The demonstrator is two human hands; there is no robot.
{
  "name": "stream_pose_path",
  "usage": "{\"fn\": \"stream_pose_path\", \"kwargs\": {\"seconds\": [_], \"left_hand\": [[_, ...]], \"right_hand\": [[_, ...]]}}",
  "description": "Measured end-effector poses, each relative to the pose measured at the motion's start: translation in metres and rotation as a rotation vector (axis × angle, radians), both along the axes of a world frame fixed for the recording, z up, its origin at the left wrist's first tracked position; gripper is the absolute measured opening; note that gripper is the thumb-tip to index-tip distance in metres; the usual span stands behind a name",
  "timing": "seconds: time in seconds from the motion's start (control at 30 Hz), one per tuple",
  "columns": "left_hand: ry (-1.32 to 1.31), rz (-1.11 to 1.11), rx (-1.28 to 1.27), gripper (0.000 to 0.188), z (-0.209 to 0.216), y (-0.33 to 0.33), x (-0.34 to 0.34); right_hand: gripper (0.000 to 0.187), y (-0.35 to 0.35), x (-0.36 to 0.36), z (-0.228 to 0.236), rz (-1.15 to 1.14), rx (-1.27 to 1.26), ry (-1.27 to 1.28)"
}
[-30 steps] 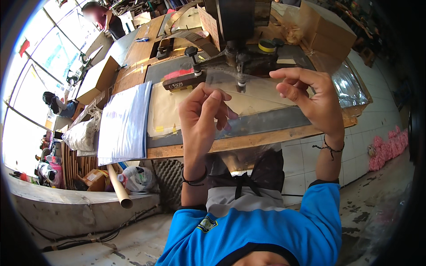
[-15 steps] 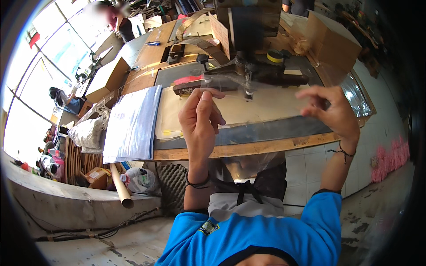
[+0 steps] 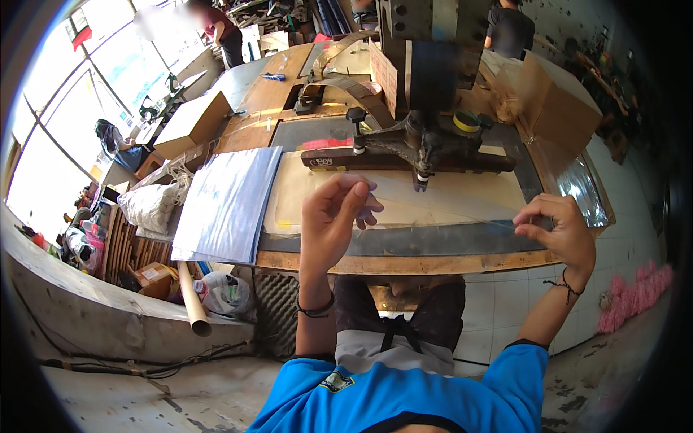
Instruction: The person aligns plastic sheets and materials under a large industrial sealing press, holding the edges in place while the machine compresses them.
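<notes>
A thin clear plastic sheet (image 3: 447, 198) stretches between my two hands over the work table; its outline is faint. My left hand (image 3: 333, 220) pinches one end, thumb against curled fingers. At the other end my right hand (image 3: 557, 227) grips an edge between thumb and fingertips. Beneath the sheet lies a cream-coloured board (image 3: 289, 206) on a dark grey mat (image 3: 433, 236). Just beyond my hands, a dark metal bar (image 3: 336, 159) with a bracket and black knobs is fixed under a press head (image 3: 432, 76).
Left of my left hand lies a stack of glossy clear sheets (image 3: 227, 206). A cardboard box (image 3: 552, 105) and a yellow tape roll (image 3: 466, 121) are at the back right. A cardboard tube (image 3: 193, 303) leans below the table's wooden front edge (image 3: 419, 263). Other people are farther back.
My right hand has come down, and its fingers have closed on the sheet's edge. The sheet now spans between both hands. My left hand keeps its pinch. The whole view has shifted slightly.
</notes>
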State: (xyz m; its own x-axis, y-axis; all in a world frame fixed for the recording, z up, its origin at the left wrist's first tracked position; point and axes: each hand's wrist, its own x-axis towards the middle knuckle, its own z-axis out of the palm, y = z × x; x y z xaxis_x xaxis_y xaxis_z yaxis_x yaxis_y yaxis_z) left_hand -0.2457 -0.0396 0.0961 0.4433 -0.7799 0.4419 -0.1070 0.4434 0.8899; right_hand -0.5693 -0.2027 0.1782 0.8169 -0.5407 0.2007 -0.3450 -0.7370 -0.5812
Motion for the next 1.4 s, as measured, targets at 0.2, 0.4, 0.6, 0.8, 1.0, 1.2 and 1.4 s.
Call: {"fn": "stream_pose_path", "kwargs": {"seconds": [0.2,0.4,0.6,0.8,1.0,1.2,1.4], "left_hand": [[-0.784,0.386,0.04,0.045,0.022,0.005,-0.008],[-0.913,-0.094,0.152,0.025,0.014,-0.003,-0.036],[-0.894,-0.18,0.196,0.013,0.013,0.009,-0.032],[-0.921,-0.126,0.267,0.014,0.014,0.015,-0.015],[-1.024,-0.177,0.254,0.019,0.014,0.004,-0.033],[-1.029,-0.199,0.406,0.014,0.02,0.021,-0.003],[-0.75,0.161,0.748,0.014,-0.016,0.077,0.094]], "right_hand": [[0.012,0.007,0.02,-0.015,0.125,-0.173,-0.154],[0.015,0.021,0.049,-0.006,0.181,-0.252,-0.105],[0.02,0.021,0.053,-0.007,0.17,-0.175,-0.122],[0.024,0.011,0.042,-0.006,0.17,-0.245,-0.055],[0.021,0.026,0.072,-0.01,0.289,-0.599,0.005],[0.019,0.013,0.042,-0.022,0.255,-0.205,0.15],[0.015,-0.046,-0.13,-0.001,-0.326,-0.017,0.004]]}}
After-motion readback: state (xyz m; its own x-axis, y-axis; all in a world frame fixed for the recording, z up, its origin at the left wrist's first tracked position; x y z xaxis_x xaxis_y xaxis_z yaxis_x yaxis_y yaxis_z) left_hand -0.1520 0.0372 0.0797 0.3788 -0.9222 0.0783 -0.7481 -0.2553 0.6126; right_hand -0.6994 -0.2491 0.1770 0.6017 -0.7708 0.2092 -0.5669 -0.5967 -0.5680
